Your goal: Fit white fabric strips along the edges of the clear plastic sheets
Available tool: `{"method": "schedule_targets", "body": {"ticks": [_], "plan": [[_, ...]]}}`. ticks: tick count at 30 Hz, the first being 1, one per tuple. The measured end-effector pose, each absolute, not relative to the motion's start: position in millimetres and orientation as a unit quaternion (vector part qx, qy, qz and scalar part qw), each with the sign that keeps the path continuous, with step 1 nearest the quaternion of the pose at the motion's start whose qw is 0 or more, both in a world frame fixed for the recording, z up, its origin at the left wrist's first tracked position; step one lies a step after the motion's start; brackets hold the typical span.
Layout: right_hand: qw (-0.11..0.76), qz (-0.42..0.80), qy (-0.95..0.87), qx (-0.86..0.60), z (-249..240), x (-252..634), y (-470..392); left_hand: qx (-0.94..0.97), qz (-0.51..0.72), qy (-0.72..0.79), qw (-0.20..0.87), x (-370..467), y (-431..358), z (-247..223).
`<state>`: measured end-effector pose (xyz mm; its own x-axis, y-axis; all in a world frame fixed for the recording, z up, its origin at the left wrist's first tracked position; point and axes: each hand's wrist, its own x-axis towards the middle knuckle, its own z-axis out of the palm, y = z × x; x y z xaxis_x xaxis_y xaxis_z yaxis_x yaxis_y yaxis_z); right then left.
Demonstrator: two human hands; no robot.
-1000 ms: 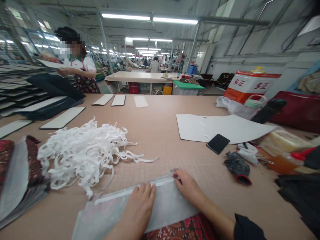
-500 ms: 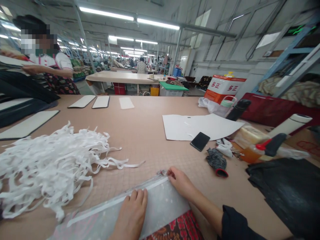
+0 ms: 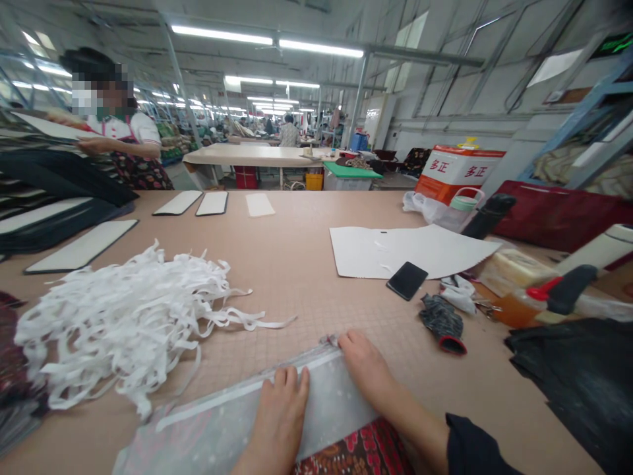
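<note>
A piece of patterned fabric [image 3: 356,452], red and brown with a pale grey backing side folded up, lies on the table in front of me. Along its far edge runs a white strip [image 3: 217,400]. My left hand [image 3: 279,412] rests on the grey side, its fingers stretched out and their tips on the strip. At the strip's right end, by the fabric's far corner, my right hand [image 3: 366,363] has its fingers closed on the edge; the fingertips are partly hidden.
A heap of white strips [image 3: 123,323] lies to the left. White panels [image 3: 82,247] lie behind it, near a co-worker [image 3: 128,145] holding a sheet. On the right are white card [image 3: 410,247], a phone [image 3: 407,280], a dark cuff [image 3: 442,323] and black material [image 3: 578,382].
The view has turned slightly left, so the table things appear further right. My left hand sits a little closer to the right hand. The right hand stays at the corner.
</note>
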<state>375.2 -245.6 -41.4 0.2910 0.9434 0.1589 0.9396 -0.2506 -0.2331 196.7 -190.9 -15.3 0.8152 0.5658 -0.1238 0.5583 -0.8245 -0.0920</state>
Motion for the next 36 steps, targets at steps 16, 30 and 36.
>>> {"method": "schedule_targets", "body": {"ticks": [16,30,36], "plan": [[0.183,-0.071,-0.727,-0.658,-63,392,-282,-0.936,-0.077,-0.299,0.167,14,-144,-72],[0.212,-0.047,-0.739,-0.637,-99,414,-286,-0.894,-0.088,-0.343,0.276,3,-179,-55],[0.200,-0.056,-0.742,-0.637,-98,414,-288,-0.892,-0.076,-0.352,0.271,4,-180,-54]]}}
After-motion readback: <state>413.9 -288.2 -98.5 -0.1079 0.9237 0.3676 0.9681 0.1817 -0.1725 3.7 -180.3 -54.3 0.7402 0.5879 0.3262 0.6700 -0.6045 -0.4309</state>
